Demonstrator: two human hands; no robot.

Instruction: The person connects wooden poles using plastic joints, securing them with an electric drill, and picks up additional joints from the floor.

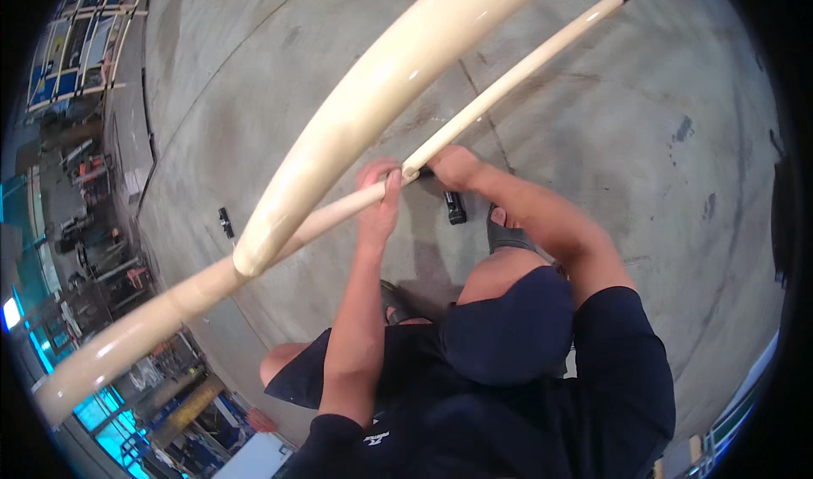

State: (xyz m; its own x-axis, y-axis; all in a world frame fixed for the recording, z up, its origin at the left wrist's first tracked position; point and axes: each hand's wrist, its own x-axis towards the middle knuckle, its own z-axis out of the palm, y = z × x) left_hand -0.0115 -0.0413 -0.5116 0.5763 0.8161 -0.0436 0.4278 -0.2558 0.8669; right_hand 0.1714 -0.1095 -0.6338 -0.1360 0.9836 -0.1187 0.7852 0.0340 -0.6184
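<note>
A long cream-coloured tube (495,98) runs diagonally across the view, beneath a thicker curved cream tube (364,98). Around the thin tube, near a small joint or bracket at its middle, the fingers of my left hand (378,204) are wrapped. My right hand (455,169) is just right of that joint, against the tube's underside. Its fingers are curled and partly hidden, with something dark between them and the joint that I cannot make out. Just below the right hand shows a black cylindrical thing (456,209), like a flashlight or tool handle; whether the hand touches it is unclear.
A small black object (224,221) lies on the grey concrete floor (610,199) at left. A wide cream tube (135,335) extends to the lower left. Racks and cluttered shelving (85,47) line the left side. My sandalled feet (511,232) are below the tubes.
</note>
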